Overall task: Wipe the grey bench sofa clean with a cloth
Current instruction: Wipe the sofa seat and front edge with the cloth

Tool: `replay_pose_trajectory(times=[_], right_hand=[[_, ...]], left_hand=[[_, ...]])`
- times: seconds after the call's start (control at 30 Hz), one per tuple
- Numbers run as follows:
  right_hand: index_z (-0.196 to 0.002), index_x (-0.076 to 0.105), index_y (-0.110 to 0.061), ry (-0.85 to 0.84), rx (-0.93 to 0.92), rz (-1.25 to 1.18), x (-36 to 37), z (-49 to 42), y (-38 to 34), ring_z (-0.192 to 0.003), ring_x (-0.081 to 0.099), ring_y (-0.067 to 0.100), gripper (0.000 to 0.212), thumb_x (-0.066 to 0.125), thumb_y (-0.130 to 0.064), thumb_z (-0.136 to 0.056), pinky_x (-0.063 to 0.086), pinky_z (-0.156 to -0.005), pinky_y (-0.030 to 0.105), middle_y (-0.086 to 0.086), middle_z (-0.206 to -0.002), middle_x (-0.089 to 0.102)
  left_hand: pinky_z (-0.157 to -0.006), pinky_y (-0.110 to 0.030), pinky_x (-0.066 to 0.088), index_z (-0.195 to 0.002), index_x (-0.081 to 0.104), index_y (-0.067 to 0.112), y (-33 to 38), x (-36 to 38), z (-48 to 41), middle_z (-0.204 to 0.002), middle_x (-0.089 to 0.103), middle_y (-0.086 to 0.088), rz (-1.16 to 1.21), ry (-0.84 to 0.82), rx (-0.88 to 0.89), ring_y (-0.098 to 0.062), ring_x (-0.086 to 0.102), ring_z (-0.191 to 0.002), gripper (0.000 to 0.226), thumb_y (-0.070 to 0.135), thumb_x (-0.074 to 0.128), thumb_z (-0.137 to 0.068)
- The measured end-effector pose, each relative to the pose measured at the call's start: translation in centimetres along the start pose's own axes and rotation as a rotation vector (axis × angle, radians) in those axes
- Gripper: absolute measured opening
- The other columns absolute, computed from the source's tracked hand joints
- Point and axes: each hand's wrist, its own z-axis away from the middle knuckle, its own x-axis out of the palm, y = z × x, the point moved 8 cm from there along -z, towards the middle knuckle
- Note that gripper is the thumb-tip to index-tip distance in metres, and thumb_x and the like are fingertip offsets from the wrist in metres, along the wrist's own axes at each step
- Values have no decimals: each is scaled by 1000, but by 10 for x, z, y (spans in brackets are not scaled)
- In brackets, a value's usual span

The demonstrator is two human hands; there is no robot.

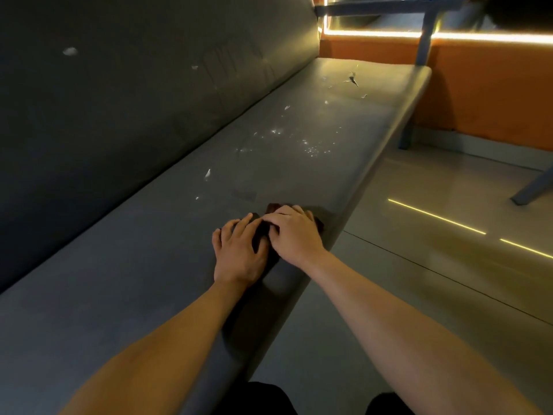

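The grey bench sofa (134, 265) runs from the lower left to the upper right, its backrest on the left. A dark brown cloth (273, 208) lies on the seat near the front edge, mostly hidden under both hands. My left hand (239, 253) lies on the cloth's left part with fingers spread and slightly bent. My right hand (294, 232) presses on the cloth's right part, its fingers curled over the fabric. White specks and crumbs (311, 149) are scattered on the seat beyond the hands, and torn patches (353, 79) show near the far end.
A pale tiled floor (434, 265) with lit strips lies to the right of the bench. An orange wall (493, 94) with a glowing light strip closes the far end. Grey metal legs (425, 46) of other furniture stand near the bench's far corner.
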Motion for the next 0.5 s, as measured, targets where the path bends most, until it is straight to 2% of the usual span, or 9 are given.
replay_pose_trajectory(times=[0.03, 0.1, 0.17, 0.23, 0.3, 0.4, 0.5], right_hand=[[-125, 69, -28, 12, -7, 59, -9, 1, 12, -115, 52, 22, 33, 51, -22, -98, 40, -100, 43, -6, -123, 64], [-127, 66, -27, 100, 131, 140, -34, 3, 57, -116, 48, 26, 34, 50, -18, -99, 38, -97, 45, -5, -127, 61], [-130, 64, -26, 211, 346, 66, -51, 11, 100, -118, 46, 31, 35, 49, -13, -101, 37, -96, 42, -2, -131, 57], [-127, 66, -23, 294, 437, -77, -44, 23, 99, -115, 47, 33, 37, 50, -6, -99, 33, -92, 31, 1, -132, 57], [-117, 72, -22, 335, 389, -145, -28, 38, 68, -108, 48, 31, 36, 55, -1, -94, 27, -87, 22, -1, -123, 60], [-106, 77, -23, 351, 232, -216, -15, 61, 32, -99, 48, 24, 34, 56, -2, -90, 38, -86, 29, -6, -111, 66], [-107, 75, -23, 324, 121, -206, -18, 63, 39, -99, 46, 23, 37, 52, 0, -89, 38, -89, 29, -5, -112, 65]], left_hand=[[-121, -53, 13, -148, 43, 34, 2, -3, 2, -160, 35, 5, -16, 14, 31, -23, 20, -147, 50, 51, 36, -102], [-120, -52, 16, -147, 47, 35, 6, -7, 5, -157, 40, 8, -42, 36, 84, -22, 25, -142, 54, 54, 35, -97], [-117, -50, 20, -145, 51, 34, 13, -8, 7, -154, 44, 9, -70, 50, 124, -21, 30, -138, 56, 55, 33, -97], [-114, -46, 24, -145, 52, 33, 19, -4, 7, -152, 47, 9, -110, 35, 149, -20, 36, -135, 56, 54, 32, -97], [-111, -43, 27, -145, 51, 33, 22, -2, 6, -152, 48, 7, -166, 17, 139, -20, 40, -133, 53, 52, 34, -99], [-108, -40, 33, -146, 49, 30, 28, -3, 0, -152, 49, 5, -191, -5, 99, -21, 42, -132, 47, 46, 41, -102], [-112, -44, 29, -149, 43, 32, 37, 2, -7, -153, 43, 2, -126, -73, -10, -25, 34, -138, 51, 52, 38, -102]])
